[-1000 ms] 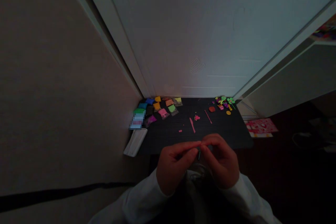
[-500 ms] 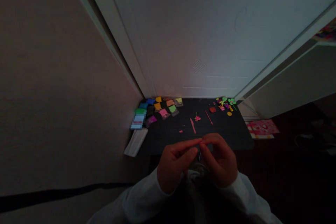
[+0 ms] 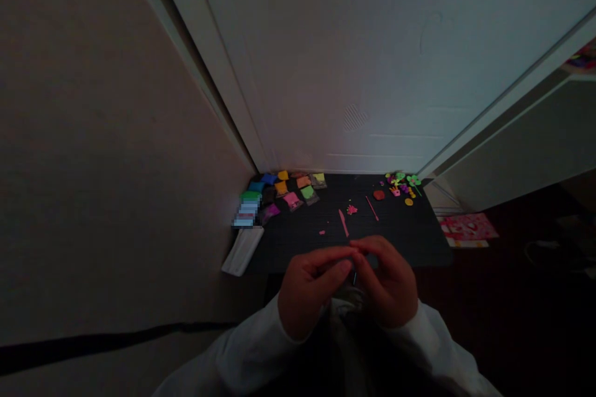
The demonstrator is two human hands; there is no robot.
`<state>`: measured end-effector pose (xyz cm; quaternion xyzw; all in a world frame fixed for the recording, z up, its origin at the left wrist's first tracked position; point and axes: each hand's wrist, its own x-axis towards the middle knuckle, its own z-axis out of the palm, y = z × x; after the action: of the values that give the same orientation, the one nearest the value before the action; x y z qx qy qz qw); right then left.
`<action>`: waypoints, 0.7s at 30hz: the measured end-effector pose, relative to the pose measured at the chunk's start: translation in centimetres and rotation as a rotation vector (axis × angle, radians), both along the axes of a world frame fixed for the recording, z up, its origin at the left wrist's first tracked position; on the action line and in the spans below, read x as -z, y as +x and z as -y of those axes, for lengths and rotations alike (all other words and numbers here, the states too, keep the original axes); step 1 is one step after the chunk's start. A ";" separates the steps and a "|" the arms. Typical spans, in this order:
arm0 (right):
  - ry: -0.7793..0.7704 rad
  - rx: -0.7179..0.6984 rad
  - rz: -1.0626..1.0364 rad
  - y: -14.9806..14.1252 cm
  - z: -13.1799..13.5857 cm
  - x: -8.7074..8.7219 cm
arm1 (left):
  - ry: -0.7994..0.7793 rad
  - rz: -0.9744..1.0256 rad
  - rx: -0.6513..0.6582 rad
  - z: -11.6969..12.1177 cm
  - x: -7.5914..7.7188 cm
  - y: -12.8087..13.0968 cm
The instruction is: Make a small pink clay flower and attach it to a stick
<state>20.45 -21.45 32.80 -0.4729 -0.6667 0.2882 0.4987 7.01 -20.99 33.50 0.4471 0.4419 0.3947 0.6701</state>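
Several coloured packets (image 3: 292, 200) occupy the left of the dark worktop (image 3: 288, 245), one patch there obscured by pixelation. The left hand (image 3: 305, 294) and right hand (image 3: 391, 288), both with bent fingers, meet at the fingertips just nearer the wearer than a pink knife-shaped tool (image 3: 343, 223); anything between the fingers is hidden, so whether either grips something cannot be told. Farther right, small colourful pieces (image 3: 395, 192) lie clustered, too tiny to distinguish.

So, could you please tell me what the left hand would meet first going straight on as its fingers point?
Most likely the right hand, which lies directly ahead of the left hand; whether they touch is unclear.
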 end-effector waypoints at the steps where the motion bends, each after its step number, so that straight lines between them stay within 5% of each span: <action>1: 0.002 0.004 -0.006 -0.1 0.0 0.0 | 0.007 -0.002 -0.007 0.0 0.0 0.0; 10: -0.028 -0.006 -0.093 -0.3 0.1 0.5 | -0.002 -0.019 -0.016 -0.1 0.3 -0.1; 21: -0.279 -0.091 -0.355 -0.8 0.2 0.8 | -0.284 0.346 -0.001 -0.8 0.9 0.0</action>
<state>19.66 -21.70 31.99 -0.4486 -0.5431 0.4782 0.5245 7.06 -20.23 32.58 0.2736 0.3716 0.3996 0.7921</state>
